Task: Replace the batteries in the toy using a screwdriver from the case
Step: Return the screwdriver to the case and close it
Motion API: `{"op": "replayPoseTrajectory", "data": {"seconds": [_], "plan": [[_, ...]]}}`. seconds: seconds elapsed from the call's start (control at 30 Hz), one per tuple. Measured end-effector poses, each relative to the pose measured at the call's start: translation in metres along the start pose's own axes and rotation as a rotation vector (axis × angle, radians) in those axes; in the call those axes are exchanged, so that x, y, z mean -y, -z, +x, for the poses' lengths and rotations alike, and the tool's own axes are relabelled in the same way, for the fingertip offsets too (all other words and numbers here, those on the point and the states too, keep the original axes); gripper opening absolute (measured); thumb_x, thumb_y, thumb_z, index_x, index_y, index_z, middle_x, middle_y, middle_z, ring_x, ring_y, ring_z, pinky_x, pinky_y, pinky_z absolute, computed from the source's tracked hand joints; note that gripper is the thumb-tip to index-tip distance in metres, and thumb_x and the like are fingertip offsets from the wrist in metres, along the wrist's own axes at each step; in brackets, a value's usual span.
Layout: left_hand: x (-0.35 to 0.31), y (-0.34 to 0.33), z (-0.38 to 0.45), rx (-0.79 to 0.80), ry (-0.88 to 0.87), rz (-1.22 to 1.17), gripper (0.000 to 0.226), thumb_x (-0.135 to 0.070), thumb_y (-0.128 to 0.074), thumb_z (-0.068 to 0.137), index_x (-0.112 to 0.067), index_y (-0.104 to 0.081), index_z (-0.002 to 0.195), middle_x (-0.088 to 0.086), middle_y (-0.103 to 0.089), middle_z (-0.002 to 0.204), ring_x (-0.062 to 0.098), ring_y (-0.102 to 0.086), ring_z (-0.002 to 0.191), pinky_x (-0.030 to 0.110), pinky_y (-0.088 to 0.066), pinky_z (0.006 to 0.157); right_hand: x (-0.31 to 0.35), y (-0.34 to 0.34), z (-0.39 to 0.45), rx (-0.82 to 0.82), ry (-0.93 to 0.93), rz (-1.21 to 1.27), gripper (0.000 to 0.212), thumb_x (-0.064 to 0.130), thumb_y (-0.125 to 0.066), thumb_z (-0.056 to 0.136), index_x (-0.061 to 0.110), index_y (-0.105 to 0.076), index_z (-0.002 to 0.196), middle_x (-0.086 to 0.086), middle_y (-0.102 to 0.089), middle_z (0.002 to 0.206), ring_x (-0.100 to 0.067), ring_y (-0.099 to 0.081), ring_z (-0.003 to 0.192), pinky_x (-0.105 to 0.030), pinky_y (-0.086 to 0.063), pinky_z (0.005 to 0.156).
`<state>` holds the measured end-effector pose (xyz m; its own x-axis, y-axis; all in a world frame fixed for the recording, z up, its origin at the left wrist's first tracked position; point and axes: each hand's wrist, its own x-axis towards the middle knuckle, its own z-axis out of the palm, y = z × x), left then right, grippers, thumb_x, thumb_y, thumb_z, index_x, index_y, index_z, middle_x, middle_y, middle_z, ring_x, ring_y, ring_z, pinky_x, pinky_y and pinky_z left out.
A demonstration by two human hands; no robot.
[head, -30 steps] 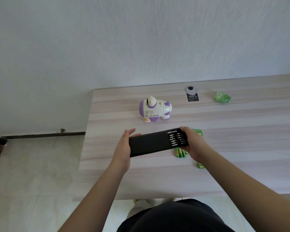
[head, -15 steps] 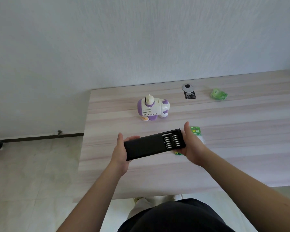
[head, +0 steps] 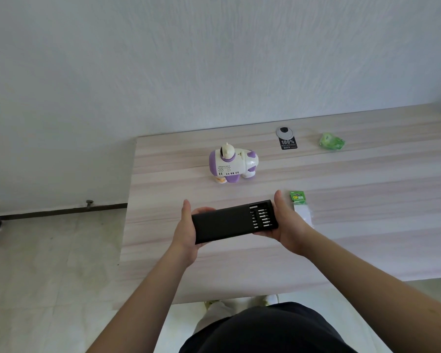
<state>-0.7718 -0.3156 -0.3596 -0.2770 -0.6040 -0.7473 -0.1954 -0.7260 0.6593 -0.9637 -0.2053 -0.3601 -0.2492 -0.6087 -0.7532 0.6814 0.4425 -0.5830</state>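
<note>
The task is at its beginning. The case [head: 233, 223] is held above the table [head: 367, 225], and its tray is slid out a little at the right end, so some bits show. No screwdriver is taken out. The toy [head: 232, 163] stands untouched further back, and the battery pack [head: 301, 207] lies beside the right hand [head: 289, 225].

The left hand [head: 187, 231] grips the left end of the case and the right hand grips the tray end, thumbs up; probably it pulls the tray.
</note>
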Motion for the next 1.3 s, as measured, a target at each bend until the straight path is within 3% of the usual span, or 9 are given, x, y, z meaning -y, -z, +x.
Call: {"op": "replayPoseTrajectory", "data": {"seconds": [0.1,0.23,0.37,0.47,0.57,0.67,0.93,1.13,1.3], "plan": [[0.001,-0.007,-0.003,0.014,0.004,0.013,0.072,-0.064,-0.023,0.097,-0.01,-0.07,0.106,0.015,-0.071,0.107,0.027,-0.066,0.103,0.044,-0.057,0.086,0.0,-0.008,-0.002,-0.015,-0.028,-0.001,0.063,0.061,-0.041,0.092,0.006,-0.053,0.122,-0.015,-0.068,0.113,-0.028,-0.07,0.097,-0.045,-0.058,0.079],[0.005,-0.015,-0.002,-0.048,-0.029,0.027,0.068,-0.064,-0.024,0.096,-0.013,-0.07,0.098,0.015,-0.07,0.104,0.028,-0.066,0.1,0.048,-0.057,0.087,-0.003,-0.022,-0.007,-0.033,-0.053,-0.013,0.043,0.052,-0.049,0.094,0.01,-0.051,0.103,-0.012,-0.06,0.105,-0.026,-0.065,0.095,-0.047,-0.056,0.086],[0.002,-0.014,-0.001,-0.096,-0.041,0.041,0.057,-0.059,-0.033,0.096,-0.014,-0.067,0.093,0.015,-0.068,0.1,0.027,-0.066,0.097,0.046,-0.057,0.086,-0.012,-0.02,-0.008,0.119,0.021,-0.263,0.033,0.035,-0.063,0.091,0.012,-0.053,0.113,-0.011,-0.056,0.117,-0.023,-0.062,0.106,-0.039,-0.057,0.088],[-0.001,-0.011,-0.003,0.043,-0.027,0.049,0.041,-0.044,-0.044,0.098,-0.01,-0.067,0.105,0.015,-0.067,0.106,0.028,-0.066,0.099,0.042,-0.059,0.079,-0.021,-0.013,0.0,0.068,0.172,-0.403,0.048,0.028,-0.076,0.081,0.013,-0.051,0.118,-0.01,-0.06,0.116,-0.022,-0.064,0.104,-0.035,-0.057,0.086],[0.002,0.0,0.0,0.266,-0.048,0.054,0.025,-0.017,-0.053,0.098,-0.011,-0.063,0.119,0.014,-0.065,0.118,0.024,-0.066,0.103,0.035,-0.058,0.08,-0.025,-0.008,0.01,-0.079,0.251,-0.39,0.073,0.036,-0.085,0.066,0.018,-0.047,0.126,-0.005,-0.06,0.116,-0.02,-0.064,0.104,-0.037,-0.056,0.09],[0.01,0.01,0.006,0.349,-0.056,0.033,0.032,-0.002,-0.056,0.094,-0.008,-0.058,0.125,0.015,-0.065,0.122,0.025,-0.064,0.109,0.031,-0.056,0.087,-0.028,-0.005,0.016,-0.128,0.286,-0.37,0.073,0.035,-0.087,0.064,0.017,-0.051,0.125,-0.002,-0.065,0.114,-0.018,-0.066,0.103,-0.038,-0.056,0.09],[0.023,0.022,0.019,0.298,-0.017,-0.024,0.034,-0.005,-0.065,0.088,-0.002,-0.06,0.121,0.014,-0.068,0.118,0.026,-0.066,0.109,0.03,-0.056,0.084,-0.028,-0.018,0.02,-0.09,0.327,-0.391,0.041,0.017,-0.074,0.083,0.01,-0.057,0.119,-0.004,-0.069,0.108,-0.017,-0.068,0.098,-0.031,-0.059,0.081],[0.025,0.031,0.028,0.253,0.002,-0.051,0.028,-0.005,-0.068,0.086,-0.005,-0.062,0.114,0.012,-0.07,0.111,0.024,-0.068,0.1,0.03,-0.057,0.078,-0.035,-0.028,0.029,-0.092,0.293,-0.393,0.035,0.018,-0.069,0.087,0.01,-0.057,0.119,-0.005,-0.069,0.108,-0.018,-0.068,0.097,-0.03,-0.059,0.079],[0.033,0.044,0.045,0.258,-0.002,0.185,0.027,-0.01,-0.073,0.085,-0.008,-0.064,0.11,0.016,-0.068,0.11,0.027,-0.067,0.1,0.036,-0.058,0.083,-0.041,-0.034,0.039,-0.117,0.273,-0.396,0.037,0.013,-0.071,0.086,0.008,-0.058,0.12,-0.008,-0.069,0.104,-0.019,-0.068,0.095,-0.032,-0.059,0.081]]}}
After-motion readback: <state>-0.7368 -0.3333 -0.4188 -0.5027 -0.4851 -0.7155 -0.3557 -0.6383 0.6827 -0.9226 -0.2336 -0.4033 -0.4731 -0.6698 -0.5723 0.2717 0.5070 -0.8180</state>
